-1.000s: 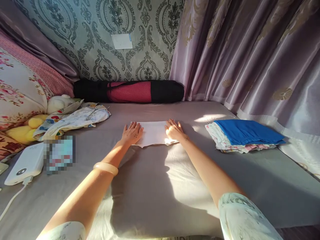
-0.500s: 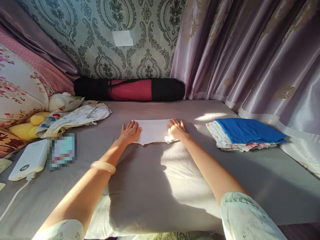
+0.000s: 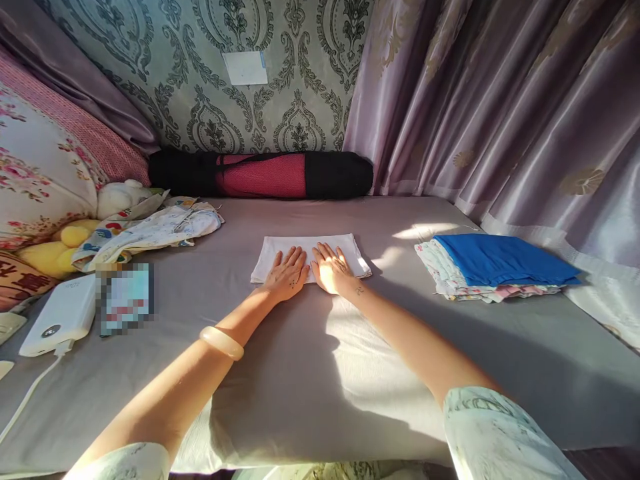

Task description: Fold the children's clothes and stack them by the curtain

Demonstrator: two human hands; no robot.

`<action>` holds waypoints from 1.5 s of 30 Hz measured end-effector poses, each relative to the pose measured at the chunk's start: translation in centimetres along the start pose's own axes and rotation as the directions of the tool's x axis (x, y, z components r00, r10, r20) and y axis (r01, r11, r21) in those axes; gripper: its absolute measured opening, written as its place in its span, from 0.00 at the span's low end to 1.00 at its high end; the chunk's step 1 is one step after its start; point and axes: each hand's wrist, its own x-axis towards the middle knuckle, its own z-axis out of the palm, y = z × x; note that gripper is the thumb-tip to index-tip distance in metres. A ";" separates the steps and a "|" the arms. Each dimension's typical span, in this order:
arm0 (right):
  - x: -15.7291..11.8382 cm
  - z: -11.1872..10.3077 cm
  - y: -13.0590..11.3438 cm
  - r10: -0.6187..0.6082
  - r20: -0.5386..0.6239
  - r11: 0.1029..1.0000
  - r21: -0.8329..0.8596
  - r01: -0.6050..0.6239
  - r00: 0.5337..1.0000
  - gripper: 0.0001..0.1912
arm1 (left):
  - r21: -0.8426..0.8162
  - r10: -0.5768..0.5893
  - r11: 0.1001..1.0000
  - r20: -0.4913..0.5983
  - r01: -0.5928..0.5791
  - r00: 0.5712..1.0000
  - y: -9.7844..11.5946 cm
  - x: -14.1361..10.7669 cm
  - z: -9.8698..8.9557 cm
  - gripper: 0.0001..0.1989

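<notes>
A folded white cloth (image 3: 310, 245) lies flat on the grey sheet (image 3: 280, 400) in front of me. It looks like a rectangle of a few layers; its exact kind I cannot make out. My left hand (image 3: 289, 273) rests palm down on its near half, fingers stretched out. Beside it, my right hand (image 3: 333, 268) also lies flat on the cloth with the fingers spread. The two hands are close together, only a narrow gap apart. Neither one grips anything. Part of the cloth's near edge is hidden under them.
Folded clothes topped by a blue piece (image 3: 505, 259) lie at the right. Loose printed baby clothes (image 3: 165, 230) are at the left, near a yellow plush toy (image 3: 47, 257). A white power bank (image 3: 63, 313) trails a cable. A black-and-red rolled bag (image 3: 260, 175) lies along the wall.
Both hands have moved inward from the cloth's side edges to its middle. The cloth now lies flatter, with a straighter near edge and both near corners showing.
</notes>
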 end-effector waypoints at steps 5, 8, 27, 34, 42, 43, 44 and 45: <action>0.0 -0.2 0.0 0.012 0.011 1.000 0.005 -0.012 1.000 0.28 | -0.002 -0.005 1.000 0.009 0.005 1.000 -0.1 0.0 -0.1 0.28; 0.2 -0.5 0.3 0.003 0.051 0.999 0.046 -0.005 0.999 0.28 | -0.031 0.000 1.000 0.024 0.001 1.000 -0.4 0.2 -0.1 0.28; -0.3 -5.1 10.1 0.606 0.179 0.773 0.096 -0.627 0.775 0.16 | -0.292 -0.641 0.720 0.066 0.629 0.765 -9.7 0.3 -4.1 0.13; 0.6 -4.2 8.1 0.608 0.210 0.768 0.088 -0.634 0.766 0.18 | -0.562 -0.731 0.544 0.047 0.623 0.681 -8.4 2.2 -3.3 0.14; 0.5 -4.6 6.8 0.600 0.162 0.754 0.216 -0.621 0.784 0.17 | -0.446 -0.666 0.668 -0.001 0.596 0.746 -6.5 2.1 -5.2 0.13; 0.5 -4.7 6.7 0.596 0.154 0.754 0.231 -0.615 0.788 0.17 | -0.425 -0.649 0.686 0.008 0.591 0.760 -6.4 2.0 -5.6 0.12; 0.5 -4.8 6.6 0.599 0.152 0.749 0.242 -0.617 0.787 0.18 | -0.414 -0.634 0.693 0.038 0.590 0.772 -6.4 1.9 -5.9 0.12; 0.6 -5.0 6.5 0.599 0.152 0.744 0.257 -0.616 0.787 0.17 | -0.409 -0.615 0.695 0.088 0.591 0.784 -6.6 1.9 -6.0 0.13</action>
